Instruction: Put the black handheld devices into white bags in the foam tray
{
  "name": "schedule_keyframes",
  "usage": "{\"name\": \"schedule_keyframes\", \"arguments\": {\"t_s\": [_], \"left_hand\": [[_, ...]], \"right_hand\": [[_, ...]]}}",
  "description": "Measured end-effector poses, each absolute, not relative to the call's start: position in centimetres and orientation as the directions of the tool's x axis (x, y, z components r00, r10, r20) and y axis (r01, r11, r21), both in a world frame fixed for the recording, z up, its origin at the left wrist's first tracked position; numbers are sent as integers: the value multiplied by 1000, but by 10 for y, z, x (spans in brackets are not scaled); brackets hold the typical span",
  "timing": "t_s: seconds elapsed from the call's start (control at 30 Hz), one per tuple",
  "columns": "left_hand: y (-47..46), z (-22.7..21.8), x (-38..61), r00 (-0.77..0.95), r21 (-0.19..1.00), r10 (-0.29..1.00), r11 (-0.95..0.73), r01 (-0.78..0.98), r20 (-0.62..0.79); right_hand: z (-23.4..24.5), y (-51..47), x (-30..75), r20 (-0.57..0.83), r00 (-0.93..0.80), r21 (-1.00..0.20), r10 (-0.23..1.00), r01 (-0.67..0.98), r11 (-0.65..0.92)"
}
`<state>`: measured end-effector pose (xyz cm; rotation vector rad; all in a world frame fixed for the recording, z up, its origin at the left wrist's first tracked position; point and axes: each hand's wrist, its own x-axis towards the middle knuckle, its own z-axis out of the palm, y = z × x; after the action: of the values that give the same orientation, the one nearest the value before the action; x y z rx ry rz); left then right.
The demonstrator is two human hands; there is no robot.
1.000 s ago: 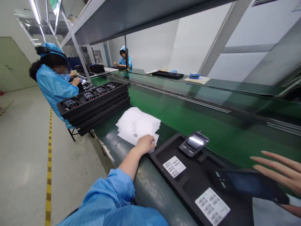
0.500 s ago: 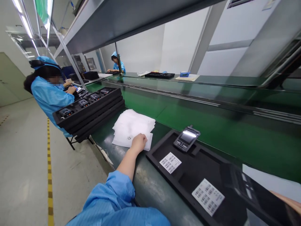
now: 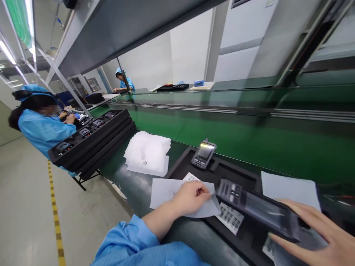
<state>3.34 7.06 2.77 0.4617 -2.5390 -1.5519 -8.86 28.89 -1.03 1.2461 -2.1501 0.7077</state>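
Note:
Closed on a thin white bag (image 3: 162, 190), my left hand (image 3: 191, 197) pinches it near its right end, over the edge of a black foam tray (image 3: 177, 168). My right hand (image 3: 324, 236) grips a black handheld device (image 3: 257, 208) with a screen and buttons, its button end pointing at the bag. The two are close, but I cannot tell if they touch. Another such device (image 3: 204, 153) lies at the tray's far corner. Barcode label sheets (image 3: 230, 218) rest in the tray, partly covered.
A pile of white bags (image 3: 146, 151) lies left of the tray. Stacked foam trays (image 3: 91, 144) with devices stand farther left, by a co-worker in blue (image 3: 41, 125). Another white sheet or bag (image 3: 291, 188) lies at right. A green conveyor belt (image 3: 235, 136) runs behind; a shelf (image 3: 124, 29) hangs overhead.
My left hand has drawn one white bag off the pile and brought it right, over the tray. My right hand has come further into view with the device. The view has shifted right.

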Motion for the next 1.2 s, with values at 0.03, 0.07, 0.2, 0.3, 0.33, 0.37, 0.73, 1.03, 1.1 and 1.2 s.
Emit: {"name": "schedule_keyframes", "arguments": {"t_s": [0.03,0.07,0.2,0.3,0.33,0.37,0.73,1.03,1.1,1.2], "left_hand": [[74,23,32,-942,887,-329,415,-201,-60],[76,20,31,-941,890,-336,412,-195,-50],[75,18,30,-928,927,-374,348,-142,-2],[73,19,31,-931,958,-365,261,-122,-19],[73,19,32,-934,964,-357,245,-106,-12],[72,19,32,-937,967,-350,239,-85,4],[67,1,30,-924,973,-367,231,24,110],[51,39,35,-999,636,5,771,32,44],[50,52,31,-991,577,95,817,21,-98],[60,64,23,-948,479,206,875,68,-243]], "right_hand": [[-4,286,-85,721,-346,-83,-600,-903,421],[2,283,-83,745,-272,-2,-609,-914,406],[17,277,-77,754,-145,150,-640,-912,383],[18,278,-78,755,-141,166,-640,-904,395],[17,279,-79,753,-138,178,-643,-898,402],[15,280,-79,747,-138,190,-650,-893,408],[11,277,-79,683,-101,192,-724,-931,311],[19,276,-72,690,-29,202,-723,-951,232],[17,277,-71,690,-41,162,-723,-965,209],[17,278,-68,688,-36,101,-725,-984,144]]}}
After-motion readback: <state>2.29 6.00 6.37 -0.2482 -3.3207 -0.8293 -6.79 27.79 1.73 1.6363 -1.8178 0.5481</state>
